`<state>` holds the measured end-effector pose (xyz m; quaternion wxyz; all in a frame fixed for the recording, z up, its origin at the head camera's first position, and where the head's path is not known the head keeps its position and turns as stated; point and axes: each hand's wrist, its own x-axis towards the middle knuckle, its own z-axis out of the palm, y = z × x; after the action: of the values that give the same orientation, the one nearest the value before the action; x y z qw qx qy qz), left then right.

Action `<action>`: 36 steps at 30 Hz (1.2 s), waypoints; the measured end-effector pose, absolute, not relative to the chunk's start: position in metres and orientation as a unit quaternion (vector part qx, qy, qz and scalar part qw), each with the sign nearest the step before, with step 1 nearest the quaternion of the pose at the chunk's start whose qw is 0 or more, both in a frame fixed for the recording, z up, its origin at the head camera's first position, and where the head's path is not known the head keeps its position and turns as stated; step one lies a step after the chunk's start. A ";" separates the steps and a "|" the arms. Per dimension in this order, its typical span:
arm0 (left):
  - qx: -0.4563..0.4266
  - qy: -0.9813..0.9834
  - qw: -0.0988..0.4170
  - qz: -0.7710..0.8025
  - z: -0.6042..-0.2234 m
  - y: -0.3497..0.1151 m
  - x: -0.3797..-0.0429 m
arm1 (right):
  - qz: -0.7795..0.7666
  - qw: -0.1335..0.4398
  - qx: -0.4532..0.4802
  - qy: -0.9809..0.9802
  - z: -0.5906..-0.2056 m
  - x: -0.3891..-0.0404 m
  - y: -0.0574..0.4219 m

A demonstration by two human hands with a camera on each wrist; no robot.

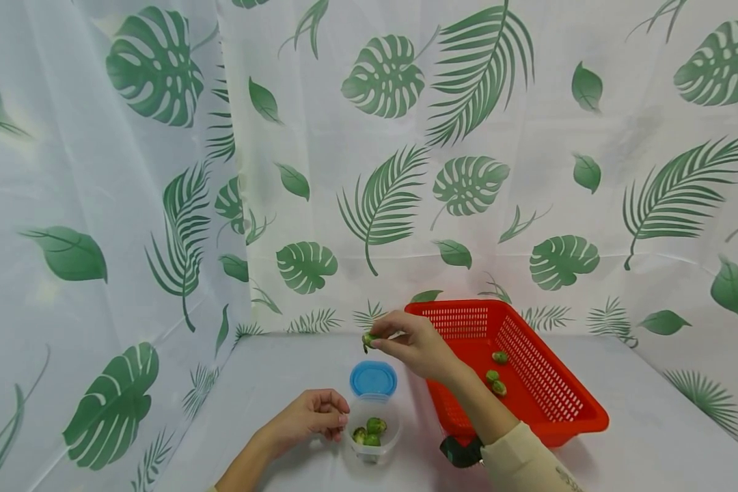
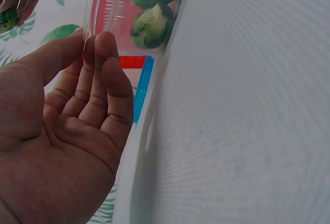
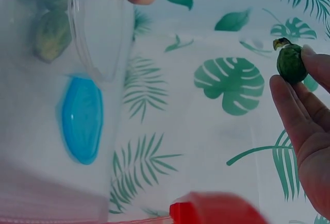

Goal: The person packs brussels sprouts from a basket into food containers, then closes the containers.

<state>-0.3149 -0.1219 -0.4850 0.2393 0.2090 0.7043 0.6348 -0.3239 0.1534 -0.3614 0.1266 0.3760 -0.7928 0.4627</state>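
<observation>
Between thumb and fingertips my right hand [image 1: 419, 344] pinches a Brussels sprout [image 3: 292, 63], raised above the table; a dark, withered bit sticks out from one end of it. My left hand [image 1: 312, 417] grips the rim of a clear plastic container [image 1: 389, 451] with its thumb and fingertips, as the left wrist view shows. Several Brussels sprouts [image 1: 373, 441] lie at the bottom of that container. Right behind it, a blue lid [image 1: 373, 378] lies flat on the table.
To the right stands a red perforated basket [image 1: 531, 328] with several Brussels sprouts [image 1: 499, 388] on its floor. My right forearm reaches across its near left side. A leaf-patterned white curtain [image 1: 406, 225] hangs behind the table [image 1: 270, 369] and along its left.
</observation>
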 end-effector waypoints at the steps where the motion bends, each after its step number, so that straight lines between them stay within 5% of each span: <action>1: 0.210 0.703 0.240 0.635 -0.485 -0.122 -0.315 | 0.461 0.127 0.375 -0.794 -0.362 -0.323 0.154; 36: 0.217 0.703 0.238 0.634 -0.485 -0.121 -0.314 | 0.448 0.087 0.344 -0.821 -0.384 -0.307 0.171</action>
<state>-0.3143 -0.1214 -0.4847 0.2385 0.2168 0.7031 0.6339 -0.3072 0.1715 -0.3843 0.0871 0.3437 -0.8207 0.4480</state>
